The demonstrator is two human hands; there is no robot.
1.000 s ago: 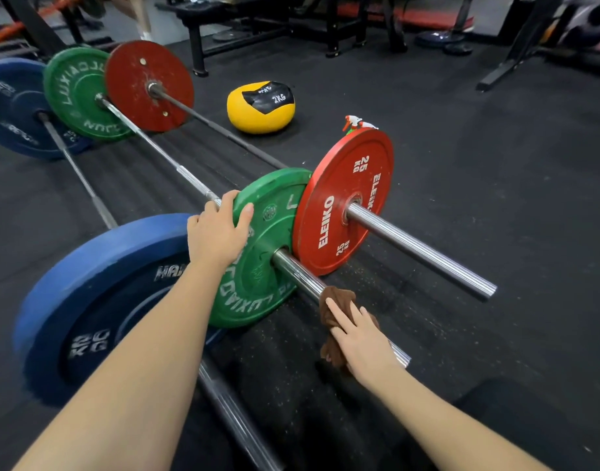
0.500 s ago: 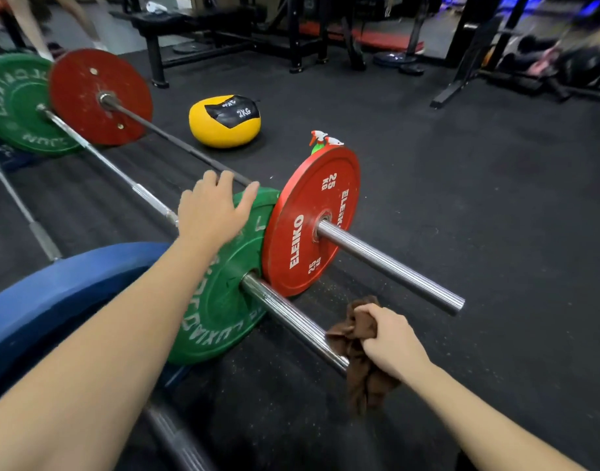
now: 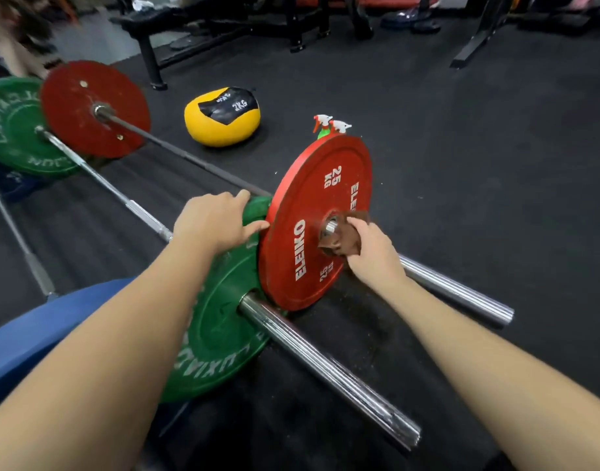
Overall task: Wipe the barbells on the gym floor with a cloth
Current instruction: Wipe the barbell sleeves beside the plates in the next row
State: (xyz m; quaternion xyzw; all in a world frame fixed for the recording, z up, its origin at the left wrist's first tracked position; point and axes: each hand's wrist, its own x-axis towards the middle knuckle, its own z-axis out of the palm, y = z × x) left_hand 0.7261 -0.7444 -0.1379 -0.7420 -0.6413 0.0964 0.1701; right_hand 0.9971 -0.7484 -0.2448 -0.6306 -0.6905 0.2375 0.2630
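Three barbells lie side by side on the black gym floor. The far one carries a red 25 kg plate [image 3: 302,239] with a steel sleeve [image 3: 461,294] sticking out towards me. My right hand [image 3: 373,256] grips a brown cloth [image 3: 342,239] and holds it against that sleeve where it meets the red plate's hub. The middle barbell has a green plate [image 3: 220,338] and its own steel sleeve [image 3: 329,372]. My left hand [image 3: 213,222] rests on the green plate's top edge, fingers spread. A blue plate [image 3: 30,331] of the nearest barbell shows at the lower left.
A yellow and black 2 kg ball [image 3: 222,115] sits on the floor behind the bars. Two spray bottles [image 3: 329,125] stand behind the red plate. The bars' far ends hold another red plate [image 3: 94,108] and green plate [image 3: 9,130]. Benches and racks stand at the back.
My right hand lifted the cloth off the middle barbell's sleeve and brought it to the far barbell's sleeve at the red plate's hub. My left hand stayed on the green plate.
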